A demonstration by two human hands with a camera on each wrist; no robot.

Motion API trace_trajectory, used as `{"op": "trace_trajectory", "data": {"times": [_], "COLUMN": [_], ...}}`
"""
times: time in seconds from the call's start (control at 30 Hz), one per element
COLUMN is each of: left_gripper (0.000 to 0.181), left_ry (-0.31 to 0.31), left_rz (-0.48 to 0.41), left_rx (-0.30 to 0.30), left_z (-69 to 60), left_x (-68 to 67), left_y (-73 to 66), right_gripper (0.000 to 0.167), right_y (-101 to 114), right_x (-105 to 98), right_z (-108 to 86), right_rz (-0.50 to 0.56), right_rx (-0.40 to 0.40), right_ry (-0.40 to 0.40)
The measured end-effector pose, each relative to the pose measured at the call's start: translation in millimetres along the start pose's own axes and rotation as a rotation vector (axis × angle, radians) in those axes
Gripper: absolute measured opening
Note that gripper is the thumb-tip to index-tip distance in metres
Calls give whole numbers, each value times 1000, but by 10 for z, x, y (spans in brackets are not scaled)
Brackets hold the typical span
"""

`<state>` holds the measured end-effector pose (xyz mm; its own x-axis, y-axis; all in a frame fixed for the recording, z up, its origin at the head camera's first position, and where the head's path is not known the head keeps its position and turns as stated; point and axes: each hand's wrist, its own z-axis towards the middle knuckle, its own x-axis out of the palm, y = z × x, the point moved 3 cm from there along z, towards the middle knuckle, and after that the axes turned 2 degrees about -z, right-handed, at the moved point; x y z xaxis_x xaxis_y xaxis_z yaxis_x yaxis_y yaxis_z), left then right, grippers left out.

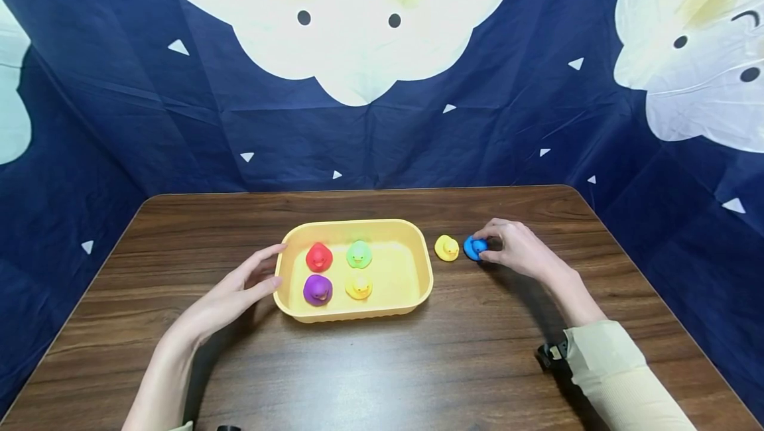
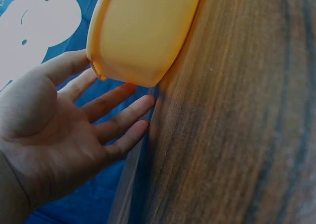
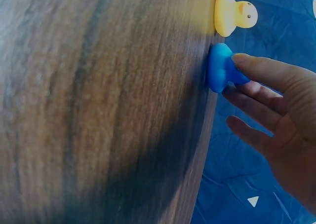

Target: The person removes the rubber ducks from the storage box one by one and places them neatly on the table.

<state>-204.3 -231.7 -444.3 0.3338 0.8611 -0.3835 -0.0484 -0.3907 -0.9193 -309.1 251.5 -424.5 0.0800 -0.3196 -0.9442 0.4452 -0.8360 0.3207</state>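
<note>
The right hand (image 1: pixel 518 249) pinches a blue duck (image 1: pixel 474 248) between thumb and fingers on the table, right of a yellow duck (image 1: pixel 446 248). In the right wrist view the thumb and fingers of the right hand (image 3: pixel 276 100) lie on either side of the blue duck (image 3: pixel 219 68). The left hand (image 1: pixel 223 302) touches the left end of a yellow tray (image 1: pixel 401 308) with spread, relaxed fingers. Inside the tray sit a red duck (image 1: pixel 319 257), a green duck (image 1: pixel 359 254), a purple duck (image 1: pixel 318 290) and another yellow duck (image 1: pixel 359 285).
A brown wooden table (image 1: pixel 358 371) lies under everything. Behind it and at its sides hangs a dark blue cloth (image 1: pixel 286 132) with white clouds and small triangles. A black device (image 1: pixel 552 354) is at the right wrist.
</note>
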Motion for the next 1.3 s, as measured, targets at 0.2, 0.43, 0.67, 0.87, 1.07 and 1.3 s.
{"op": "trace_trajectory", "data": {"times": [0.2, 0.43, 0.67, 0.87, 1.07, 1.3], "left_gripper": [62, 62, 63, 62, 63, 63], "left_ry": [-9, -9, -10, -10, -9, -12], "left_rz": [11, 8, 11, 13, 11, 21], "left_rx": [-1, 2, 6, 5, 9, -1], "left_z": [1, 0, -2, -3, -4, -2], "left_x": [-5, -1, -5, -1, -5, -3], "left_y": [-16, -28, -30, -20, -30, -26], "right_gripper": [31, 38, 42, 42, 42, 59], "right_y": [2, 1, 11, 61, 142, 285], "right_x": [-4, -20, -77, -133, -150, -159], "right_z": [-1, -13, -20, -34, -25, -8], "right_rz": [-1, 1, 34, 56, 80, 154], "right_rx": [-2, -30, -18, -14, -99, -167], "right_ry": [6, -8, -17, -47, -160, -296]}}
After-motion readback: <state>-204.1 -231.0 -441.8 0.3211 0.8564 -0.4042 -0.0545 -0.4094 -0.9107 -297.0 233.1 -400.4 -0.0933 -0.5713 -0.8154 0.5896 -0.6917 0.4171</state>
